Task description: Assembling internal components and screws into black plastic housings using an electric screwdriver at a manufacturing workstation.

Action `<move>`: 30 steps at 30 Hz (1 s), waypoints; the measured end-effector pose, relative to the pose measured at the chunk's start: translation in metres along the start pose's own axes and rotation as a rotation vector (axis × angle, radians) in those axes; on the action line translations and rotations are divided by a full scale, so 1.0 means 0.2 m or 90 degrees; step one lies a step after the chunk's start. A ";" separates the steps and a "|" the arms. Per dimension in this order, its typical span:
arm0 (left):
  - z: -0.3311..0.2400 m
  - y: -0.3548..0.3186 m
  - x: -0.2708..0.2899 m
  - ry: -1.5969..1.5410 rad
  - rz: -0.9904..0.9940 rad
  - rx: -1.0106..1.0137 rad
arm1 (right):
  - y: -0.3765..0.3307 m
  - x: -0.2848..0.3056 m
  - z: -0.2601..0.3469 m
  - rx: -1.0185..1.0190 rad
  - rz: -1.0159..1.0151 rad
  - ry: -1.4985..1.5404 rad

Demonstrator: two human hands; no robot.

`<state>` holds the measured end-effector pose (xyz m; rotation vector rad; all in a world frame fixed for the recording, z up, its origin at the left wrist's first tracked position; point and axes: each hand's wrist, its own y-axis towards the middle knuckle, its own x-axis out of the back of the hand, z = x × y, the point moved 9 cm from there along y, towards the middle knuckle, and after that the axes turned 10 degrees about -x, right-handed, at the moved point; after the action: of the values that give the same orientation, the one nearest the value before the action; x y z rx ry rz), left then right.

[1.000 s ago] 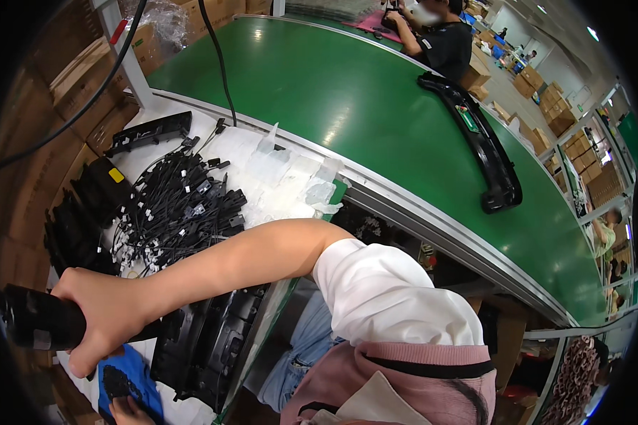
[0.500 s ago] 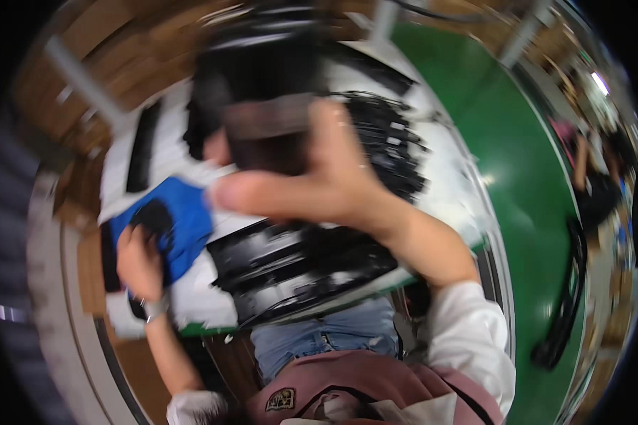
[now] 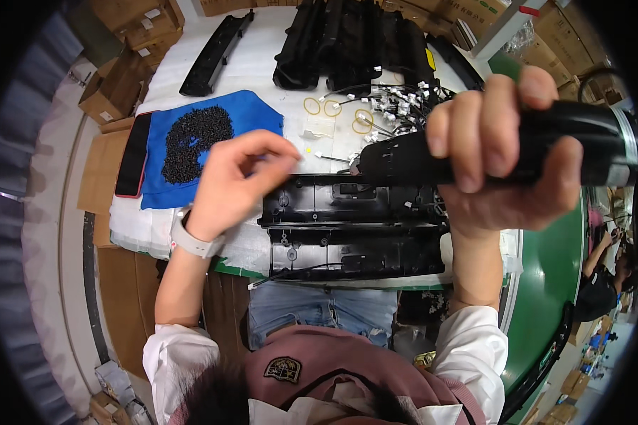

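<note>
— What's your right hand (image 3: 500, 152) gripping?
— One black power screwdriver (image 3: 503, 149), at three o'clock, clamped tight

— And your left hand (image 3: 237, 180)?
— Fingertips pinched together at nine o'clock beside one black plastic panel (image 3: 354, 230); three rubber bands (image 3: 333, 110) lie at twelve

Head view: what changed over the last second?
The right hand, which gripped the black power tool out at the person's left, has carried it across over the black panel. The left hand has come up beside the panel, fingertips pinched. The grip on the tool is unchanged.
</note>
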<state>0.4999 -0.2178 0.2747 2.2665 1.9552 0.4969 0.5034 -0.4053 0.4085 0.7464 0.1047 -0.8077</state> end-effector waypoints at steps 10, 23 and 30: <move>0.04 0.00 -0.23 -0.164 0.084 0.051 | 0.00 -0.02 0.00 -0.007 0.107 0.026; 0.05 0.00 -0.22 -0.096 0.077 0.038 | 0.01 0.09 -0.11 -0.048 0.102 0.128; -0.02 0.00 -0.21 -0.022 0.074 -0.043 | 0.01 0.19 -0.29 -0.131 -0.217 0.125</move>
<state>0.4945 -0.2585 0.2705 2.3400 1.7721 0.5237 0.5430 -0.3911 0.3529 0.6184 0.4951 -1.0283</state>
